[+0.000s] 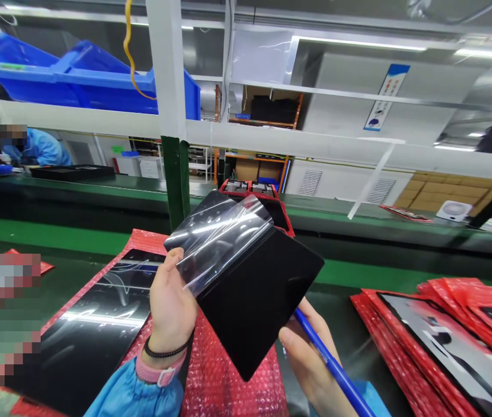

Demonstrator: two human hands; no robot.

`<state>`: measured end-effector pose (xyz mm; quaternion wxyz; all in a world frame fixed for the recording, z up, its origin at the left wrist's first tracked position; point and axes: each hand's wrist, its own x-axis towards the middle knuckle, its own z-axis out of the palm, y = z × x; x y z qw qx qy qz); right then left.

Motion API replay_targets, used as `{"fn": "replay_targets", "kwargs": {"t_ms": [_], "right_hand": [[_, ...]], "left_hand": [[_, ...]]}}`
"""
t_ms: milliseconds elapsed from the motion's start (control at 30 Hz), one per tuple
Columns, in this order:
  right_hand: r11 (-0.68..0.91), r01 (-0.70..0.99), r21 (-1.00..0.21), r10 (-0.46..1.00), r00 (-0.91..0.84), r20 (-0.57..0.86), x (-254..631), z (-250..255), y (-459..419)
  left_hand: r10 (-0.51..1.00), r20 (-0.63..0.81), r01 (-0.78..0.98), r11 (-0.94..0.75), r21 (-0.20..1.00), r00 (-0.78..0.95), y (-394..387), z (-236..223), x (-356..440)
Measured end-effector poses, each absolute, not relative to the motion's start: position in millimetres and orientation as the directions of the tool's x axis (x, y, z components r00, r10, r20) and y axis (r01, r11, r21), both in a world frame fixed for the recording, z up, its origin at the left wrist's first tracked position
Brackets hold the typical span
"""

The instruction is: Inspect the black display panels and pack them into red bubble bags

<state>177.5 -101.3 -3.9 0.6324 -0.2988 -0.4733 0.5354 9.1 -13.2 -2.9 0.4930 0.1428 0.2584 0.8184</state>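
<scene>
flat black rectangular panel (259, 295), clear plastic film (228, 243) curling over it, left hand (173, 307) grip pinching film, right hand (315, 353) grip on panel edge plus slim blue stick (333, 365)

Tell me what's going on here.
A person is handling a black panel. Their left hand grips a clear film curled partly off its face, while the right hand holds a blue rod at the panel's lower right edge. A second dark panel lies to the left on red bubble wrap.
</scene>
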Motion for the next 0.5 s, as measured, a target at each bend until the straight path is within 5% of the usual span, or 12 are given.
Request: {"fn": "replay_targets", "kwargs": {"t_ms": [100,333,500], "right_hand": [[0.328,-0.333,-0.884,0.938,0.004,0.347,182,-7,-99],[0.418,0.099,-0.903,0.908,-0.017,0.419,205,-18,-103],[0.429,0.196,-0.882,0.897,0.022,0.442,204,-16,-114]], "left_hand": [[0.865,0.003,-0.697,-0.406,0.591,-0.502,-8,-10,7],[0.863,0.116,-0.644,-0.451,0.618,-0.493,12,-33,-7],[0.85,0.15,-0.633,-0.482,0.606,-0.505,27,-44,-11]]}}
